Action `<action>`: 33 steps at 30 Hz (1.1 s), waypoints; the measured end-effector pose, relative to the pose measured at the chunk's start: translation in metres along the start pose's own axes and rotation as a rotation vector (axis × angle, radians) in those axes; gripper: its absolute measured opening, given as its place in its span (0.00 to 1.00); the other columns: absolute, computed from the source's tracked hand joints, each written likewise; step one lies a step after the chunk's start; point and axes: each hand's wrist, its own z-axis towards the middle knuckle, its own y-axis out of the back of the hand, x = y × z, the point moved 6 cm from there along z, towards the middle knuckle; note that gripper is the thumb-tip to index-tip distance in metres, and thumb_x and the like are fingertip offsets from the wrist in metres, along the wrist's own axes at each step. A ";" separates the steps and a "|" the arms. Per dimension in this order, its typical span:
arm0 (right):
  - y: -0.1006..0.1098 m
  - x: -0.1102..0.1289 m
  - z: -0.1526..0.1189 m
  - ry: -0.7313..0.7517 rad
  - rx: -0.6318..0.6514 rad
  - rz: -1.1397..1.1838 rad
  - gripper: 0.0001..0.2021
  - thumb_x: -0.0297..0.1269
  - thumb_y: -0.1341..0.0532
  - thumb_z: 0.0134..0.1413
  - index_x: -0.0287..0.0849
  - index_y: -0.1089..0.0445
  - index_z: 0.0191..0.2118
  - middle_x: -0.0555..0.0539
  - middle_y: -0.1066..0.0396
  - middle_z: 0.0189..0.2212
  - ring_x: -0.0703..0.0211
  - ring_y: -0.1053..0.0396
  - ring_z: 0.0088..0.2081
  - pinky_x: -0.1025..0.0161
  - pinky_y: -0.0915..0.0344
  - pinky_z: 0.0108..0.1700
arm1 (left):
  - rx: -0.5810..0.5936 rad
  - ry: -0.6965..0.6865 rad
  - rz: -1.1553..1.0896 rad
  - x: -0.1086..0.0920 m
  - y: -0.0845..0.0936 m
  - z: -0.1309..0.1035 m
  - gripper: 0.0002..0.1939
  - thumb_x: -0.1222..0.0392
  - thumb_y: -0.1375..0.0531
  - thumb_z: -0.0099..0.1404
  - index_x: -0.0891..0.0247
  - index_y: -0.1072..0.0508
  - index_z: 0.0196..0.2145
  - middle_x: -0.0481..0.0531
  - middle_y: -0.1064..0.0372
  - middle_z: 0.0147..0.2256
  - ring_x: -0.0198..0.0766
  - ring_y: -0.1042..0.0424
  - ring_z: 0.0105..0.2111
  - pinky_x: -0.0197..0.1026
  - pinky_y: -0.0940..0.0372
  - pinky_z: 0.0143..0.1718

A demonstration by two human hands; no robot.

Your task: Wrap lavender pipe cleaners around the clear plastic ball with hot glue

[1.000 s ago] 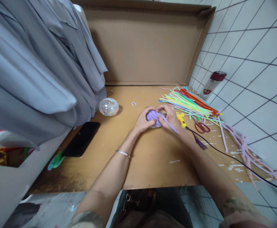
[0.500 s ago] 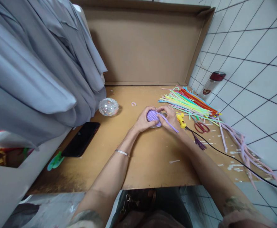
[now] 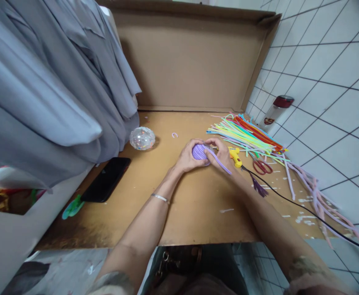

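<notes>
A round purple piece of wound pipe cleaner [image 3: 199, 152] is held up over the middle of the table. My left hand [image 3: 188, 157] curls round its left side, thumb along the near edge. On the right, my right hand [image 3: 220, 150] pinches at the same piece, and a loose purple pipe cleaner end [image 3: 224, 164] trails from there over the hand toward the wrist. Fingers hide the far edge of the piece. Just right of my right hand lies a yellow glue gun [image 3: 235, 157] with a black cord.
Many coloured pipe cleaners [image 3: 247, 133] are piled at the right, beside red-handled scissors [image 3: 262, 166] and a red-lidded bottle [image 3: 274, 112]. A clear ball [image 3: 142, 138] and a black phone [image 3: 106, 180] lie left. Grey cloth [image 3: 75, 82] hangs there; a cardboard panel [image 3: 194, 61] stands behind.
Both hands keep their hold on the purple piece with barely any movement. The whole view has shifted very slightly.
</notes>
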 end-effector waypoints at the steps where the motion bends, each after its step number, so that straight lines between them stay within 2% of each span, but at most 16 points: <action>1: 0.000 -0.002 0.000 -0.011 0.000 0.002 0.12 0.38 0.39 0.52 0.47 0.32 0.44 0.44 0.24 0.43 0.48 0.28 0.46 0.48 0.31 0.51 | 0.001 0.004 0.000 0.000 0.001 0.000 0.33 0.54 0.27 0.45 0.60 0.32 0.47 0.57 0.30 0.52 0.49 0.29 0.54 0.52 0.37 0.60; 8: -0.008 -0.016 -0.001 -0.045 0.013 0.025 0.13 0.40 0.37 0.51 0.47 0.31 0.44 0.44 0.23 0.44 0.47 0.27 0.48 0.46 0.31 0.53 | -0.013 0.042 0.107 0.005 0.007 0.001 0.33 0.57 0.27 0.46 0.58 0.31 0.49 0.57 0.30 0.54 0.53 0.31 0.57 0.58 0.39 0.61; 13: -0.009 -0.013 -0.001 -0.064 -0.021 0.025 0.13 0.40 0.37 0.50 0.48 0.31 0.44 0.44 0.24 0.43 0.47 0.27 0.46 0.47 0.30 0.50 | 0.017 0.017 0.193 -0.003 0.007 0.001 0.31 0.61 0.29 0.47 0.58 0.31 0.50 0.57 0.30 0.55 0.53 0.31 0.57 0.58 0.39 0.62; 18: -0.011 -0.004 -0.002 -0.064 -0.073 -0.012 0.12 0.38 0.37 0.49 0.47 0.31 0.42 0.44 0.24 0.40 0.47 0.28 0.44 0.48 0.30 0.48 | 0.019 -0.008 0.235 -0.008 0.005 -0.002 0.31 0.56 0.28 0.49 0.57 0.31 0.50 0.56 0.30 0.54 0.53 0.31 0.56 0.57 0.38 0.61; 21: -0.013 0.003 -0.005 -0.058 -0.118 -0.046 0.11 0.37 0.37 0.50 0.47 0.31 0.41 0.43 0.25 0.39 0.47 0.28 0.43 0.49 0.30 0.46 | -0.036 -0.034 0.226 -0.003 0.002 -0.004 0.32 0.55 0.27 0.47 0.57 0.32 0.49 0.57 0.30 0.54 0.53 0.30 0.55 0.57 0.36 0.59; 26: -0.015 0.008 -0.010 -0.061 -0.185 -0.098 0.08 0.39 0.40 0.56 0.46 0.31 0.42 0.43 0.27 0.39 0.48 0.30 0.42 0.51 0.32 0.46 | -0.195 -0.119 0.190 0.009 -0.006 -0.006 0.31 0.59 0.27 0.47 0.57 0.33 0.48 0.56 0.28 0.52 0.49 0.28 0.54 0.53 0.34 0.58; 33: -0.015 0.021 -0.014 0.059 -0.182 -0.187 0.09 0.41 0.41 0.61 0.44 0.28 0.43 0.43 0.31 0.37 0.49 0.32 0.41 0.54 0.34 0.43 | -0.199 -0.250 0.162 0.003 -0.005 -0.008 0.27 0.59 0.30 0.51 0.58 0.32 0.48 0.57 0.28 0.51 0.50 0.27 0.54 0.54 0.33 0.57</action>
